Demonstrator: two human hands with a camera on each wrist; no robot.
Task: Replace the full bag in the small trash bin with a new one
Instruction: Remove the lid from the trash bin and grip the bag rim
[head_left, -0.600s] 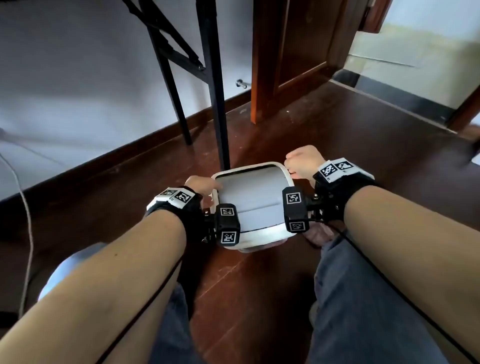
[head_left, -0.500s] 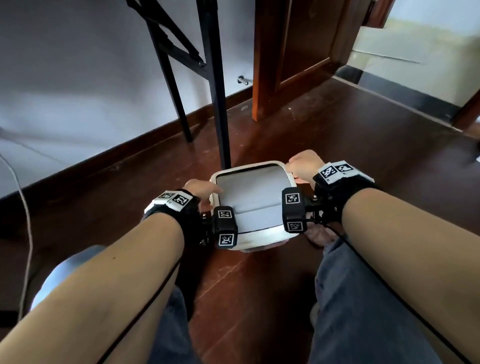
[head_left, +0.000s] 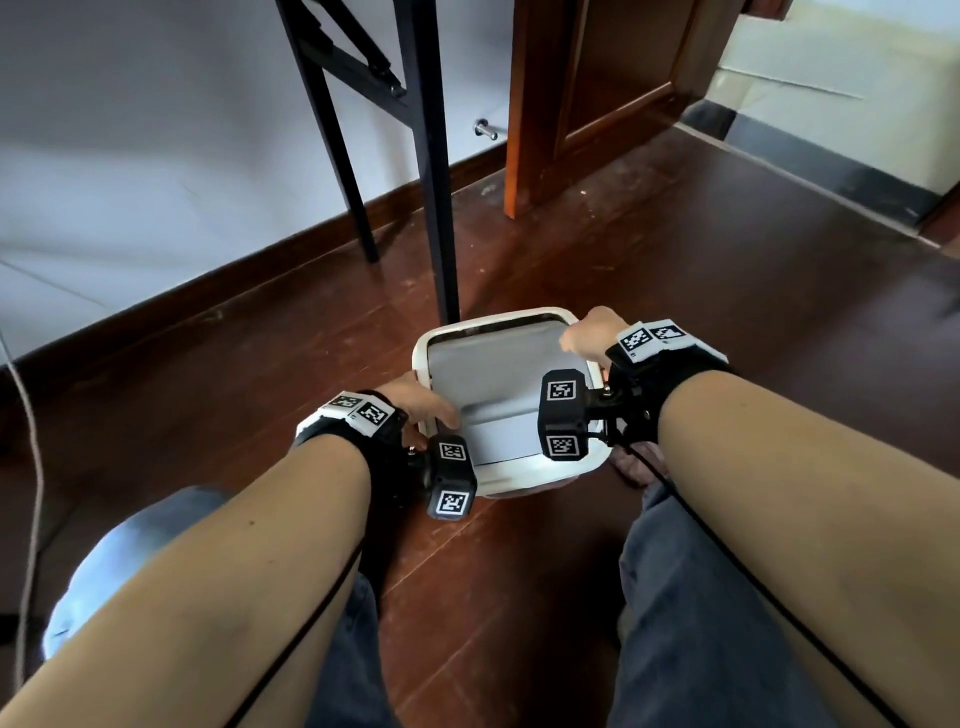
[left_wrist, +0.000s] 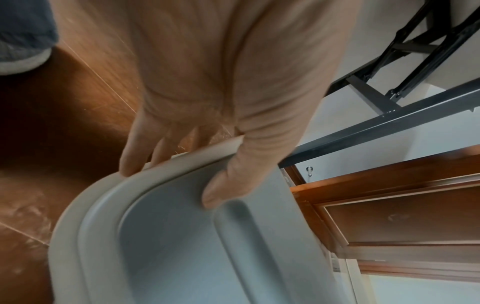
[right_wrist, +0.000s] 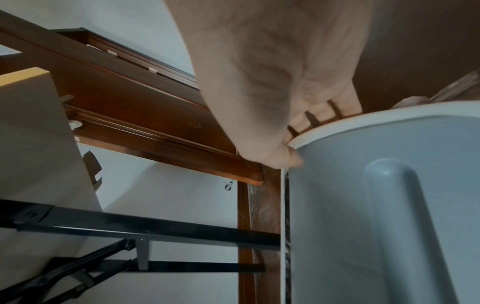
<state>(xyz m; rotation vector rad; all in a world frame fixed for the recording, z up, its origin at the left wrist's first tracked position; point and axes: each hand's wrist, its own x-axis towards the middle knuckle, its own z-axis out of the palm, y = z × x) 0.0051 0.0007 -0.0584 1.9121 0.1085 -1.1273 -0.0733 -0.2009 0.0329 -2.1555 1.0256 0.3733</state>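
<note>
A small white trash bin (head_left: 519, 480) with a grey lid (head_left: 493, 374) stands on the wooden floor between my knees. My left hand (head_left: 421, 402) grips the lid frame's left edge, thumb over the grey lid (left_wrist: 182, 246) and fingers (left_wrist: 130, 162) under the white rim. At the far right corner my right hand (head_left: 587, 332) grips the rim, thumb pressing the grey lid (right_wrist: 363, 205) and fingers (right_wrist: 314, 119) curled behind the edge. A thin dark gap shows along the lid's far edge. No bag is visible.
Black metal table legs (head_left: 436, 208) stand just beyond the bin, close to its far left corner. A wall with a dark skirting (head_left: 208, 291) runs at the left, a wooden door frame (head_left: 524, 130) behind. A white cable (head_left: 31, 467) hangs far left. My foot (head_left: 639, 462) sits right of the bin.
The left thumb has slid further onto the grey lid. The right hand has shifted inward onto the far right corner of the rim. The bin stays in place.
</note>
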